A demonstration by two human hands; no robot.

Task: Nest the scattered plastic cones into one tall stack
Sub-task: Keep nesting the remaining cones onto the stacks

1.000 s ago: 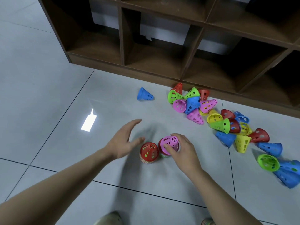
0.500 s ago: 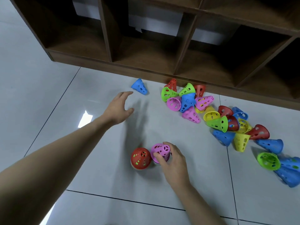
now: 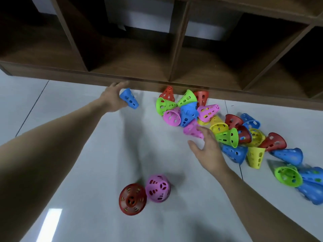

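Gripping blue cone (image 3: 129, 99), left hand (image 3: 111, 97) (shelf cubbies (image 3: 132, 55) bare)

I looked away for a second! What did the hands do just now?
The left hand reached out to the lone blue cone by the shelf and now touches it. The right hand let go of the pink stack and moved toward the pile. The red stack and the pile stayed put.
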